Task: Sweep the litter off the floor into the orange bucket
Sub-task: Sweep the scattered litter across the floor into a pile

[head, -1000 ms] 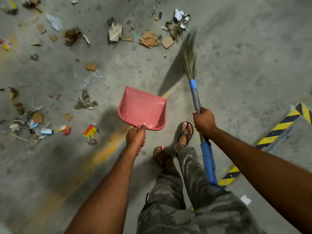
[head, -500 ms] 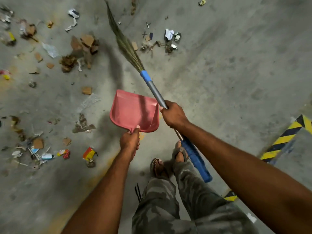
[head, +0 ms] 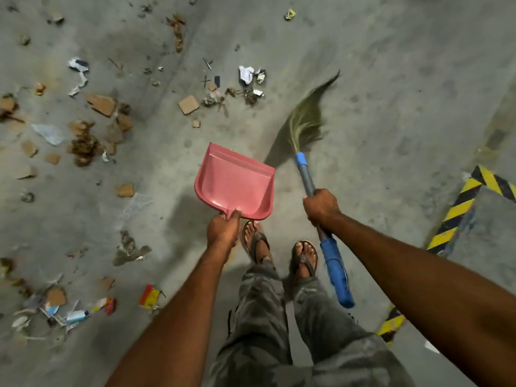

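Note:
My left hand [head: 223, 231] grips the handle of a pink dustpan [head: 234, 181], held above the concrete floor with nothing in it. My right hand [head: 321, 206] grips the grey shaft of a broom [head: 304, 127] whose grass bristles point up and to the right, blurred. The broom's blue end [head: 336, 275] hangs by my right foot. Litter lies ahead: cardboard scraps [head: 188, 104], crumpled white paper [head: 247, 74], and a heap of brown scraps and cardboard [head: 95, 129] to the left. No orange bucket is in view.
More wrappers and packets [head: 67, 311] lie at the lower left, with a red-yellow wrapper [head: 150, 296] near my left arm. A raised kerb with yellow-black stripes [head: 458, 208] runs along the right. My sandalled feet [head: 279, 252] stand just behind the dustpan.
The broom swung from pointing far left over the dustpan back to the right side. The dustpan stayed in my left hand, and I have stepped forward toward the litter.

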